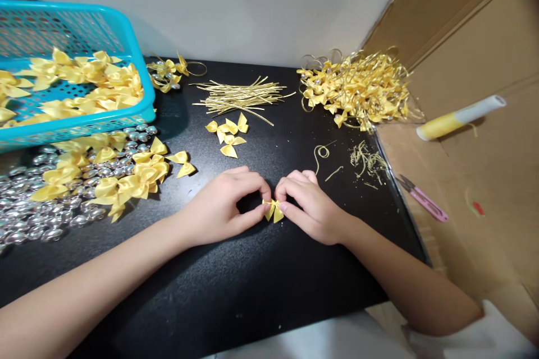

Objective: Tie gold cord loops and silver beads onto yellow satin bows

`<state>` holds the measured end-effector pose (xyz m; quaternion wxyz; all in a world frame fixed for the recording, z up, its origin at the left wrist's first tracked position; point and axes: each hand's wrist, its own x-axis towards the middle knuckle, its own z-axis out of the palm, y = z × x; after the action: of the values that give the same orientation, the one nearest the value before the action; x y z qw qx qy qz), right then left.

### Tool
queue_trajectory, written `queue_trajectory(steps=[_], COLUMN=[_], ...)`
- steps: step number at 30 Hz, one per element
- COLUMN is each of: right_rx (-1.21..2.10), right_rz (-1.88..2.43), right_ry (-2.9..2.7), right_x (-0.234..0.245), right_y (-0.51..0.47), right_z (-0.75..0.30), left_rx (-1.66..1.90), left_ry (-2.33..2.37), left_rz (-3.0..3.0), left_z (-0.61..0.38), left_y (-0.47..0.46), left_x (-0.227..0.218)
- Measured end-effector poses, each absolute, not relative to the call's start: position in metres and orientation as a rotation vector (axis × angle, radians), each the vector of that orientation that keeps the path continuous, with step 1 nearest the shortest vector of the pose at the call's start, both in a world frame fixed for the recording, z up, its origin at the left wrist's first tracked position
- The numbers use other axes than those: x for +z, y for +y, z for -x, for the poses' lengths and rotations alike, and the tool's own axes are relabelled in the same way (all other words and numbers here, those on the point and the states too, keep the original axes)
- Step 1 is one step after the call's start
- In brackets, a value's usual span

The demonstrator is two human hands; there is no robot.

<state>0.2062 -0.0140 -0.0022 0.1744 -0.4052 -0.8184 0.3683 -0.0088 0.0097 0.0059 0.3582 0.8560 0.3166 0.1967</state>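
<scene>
Right now left hand (219, 205) and right hand (314, 207) both pinch one yellow bow (273, 211) between them, low over the counter (252, 280); best grip probably tight at its centre, loops even.

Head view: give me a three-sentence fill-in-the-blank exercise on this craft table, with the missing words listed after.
1. The left hand and right hand together pinch one yellow ribbon bow on the ____ tabletop.
2. The turquoise basket stands at the far ____ of the tabletop.
3. The ____ thread snips lie on the cardboard right of the tabletop.
Missing words: black; left; pink.
</scene>
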Motion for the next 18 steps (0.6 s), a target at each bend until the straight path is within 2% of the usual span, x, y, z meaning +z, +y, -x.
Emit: queue_trajectory(steps=[7,18], right_rx=[1.08,1.149], right_rz=[1.123,0.944], right_ry=[-2.343,-2.309], right_x=[-0.0002,-0.0052], right_y=[-0.0139,-0.0172], right_z=[-0.2056,-0.2023], left_rx=[0.275,0.332], left_ry=[0.734,0.635], left_rz=[-2.167,-2.071], left_z=[0.0095,0.0059], left_y=[0.0105,0.0046], left_x=[0.0076,0.0029])
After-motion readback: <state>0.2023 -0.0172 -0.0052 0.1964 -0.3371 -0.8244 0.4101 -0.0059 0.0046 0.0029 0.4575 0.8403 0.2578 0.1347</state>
